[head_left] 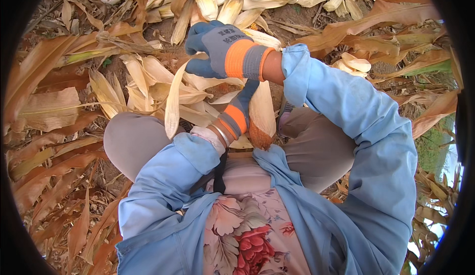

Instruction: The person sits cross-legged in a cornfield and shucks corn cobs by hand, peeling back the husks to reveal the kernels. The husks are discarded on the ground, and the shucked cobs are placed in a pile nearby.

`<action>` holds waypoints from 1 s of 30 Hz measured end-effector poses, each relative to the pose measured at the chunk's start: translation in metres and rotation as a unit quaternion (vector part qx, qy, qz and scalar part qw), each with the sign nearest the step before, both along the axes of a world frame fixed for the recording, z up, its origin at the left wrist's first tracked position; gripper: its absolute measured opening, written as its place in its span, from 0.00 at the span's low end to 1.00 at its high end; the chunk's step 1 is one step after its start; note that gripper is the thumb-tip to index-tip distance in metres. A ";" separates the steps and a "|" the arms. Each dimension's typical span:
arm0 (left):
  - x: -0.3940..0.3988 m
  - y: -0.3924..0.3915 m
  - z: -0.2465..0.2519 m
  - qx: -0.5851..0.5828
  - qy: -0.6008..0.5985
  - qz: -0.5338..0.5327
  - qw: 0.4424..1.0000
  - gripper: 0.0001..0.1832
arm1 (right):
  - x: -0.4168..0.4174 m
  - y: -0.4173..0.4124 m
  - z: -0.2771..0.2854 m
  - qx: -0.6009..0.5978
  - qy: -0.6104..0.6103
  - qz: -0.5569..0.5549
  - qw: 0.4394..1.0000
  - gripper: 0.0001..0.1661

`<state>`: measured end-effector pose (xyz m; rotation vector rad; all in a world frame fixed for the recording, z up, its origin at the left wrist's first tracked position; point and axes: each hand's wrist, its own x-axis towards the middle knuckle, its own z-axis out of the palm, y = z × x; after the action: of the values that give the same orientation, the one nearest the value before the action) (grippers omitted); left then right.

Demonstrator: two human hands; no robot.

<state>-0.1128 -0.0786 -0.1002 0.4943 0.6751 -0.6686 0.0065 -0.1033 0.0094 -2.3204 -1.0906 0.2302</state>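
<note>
My right hand (219, 50), in a blue and grey knit glove with an orange cuff band, is closed with its fingers curled. Between its thumb and fingers is a pale strip of dry corn husk (173, 108), which hangs down to the left. Below it, my left hand (241, 106) wears a matching glove and holds a husk-covered ear of corn (262, 113) against its palm. Brown silk shows at the end of the ear nearest my lap. My right wrist covers the ear's upper end, and most of my left fingers are hidden.
Loose husks (148, 76) lie between my bent knees and the hands. Beyond the right hand is a pile of corn husks and ears (237, 0), one showing yellow kernels (253, 26). Dry corn leaves (55, 104) cover the soil on the left, and more leaves (374, 24) lie at the right.
</note>
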 end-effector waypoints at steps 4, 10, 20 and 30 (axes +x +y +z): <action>0.009 0.005 0.011 -0.001 -0.029 0.022 0.999 0.34 | 0.012 -0.006 0.003 0.060 0.131 0.074 0.987 0.18; 0.025 0.007 0.028 0.014 -0.074 0.068 0.995 0.37 | 0.020 -0.037 0.017 0.067 0.153 -0.010 0.986 0.16; 0.046 0.023 0.027 0.011 -0.125 0.165 0.978 0.38 | 0.008 -0.102 0.006 -0.214 0.269 -0.083 0.935 0.27; 0.053 0.024 0.035 0.037 -0.165 0.203 0.965 0.36 | 0.006 -0.103 -0.020 -0.080 0.420 -0.143 0.892 0.15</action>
<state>-0.0601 -0.0548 -0.0649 0.5024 0.4660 -0.1674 0.0128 -0.2058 -0.0104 -2.1026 -0.2952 1.1145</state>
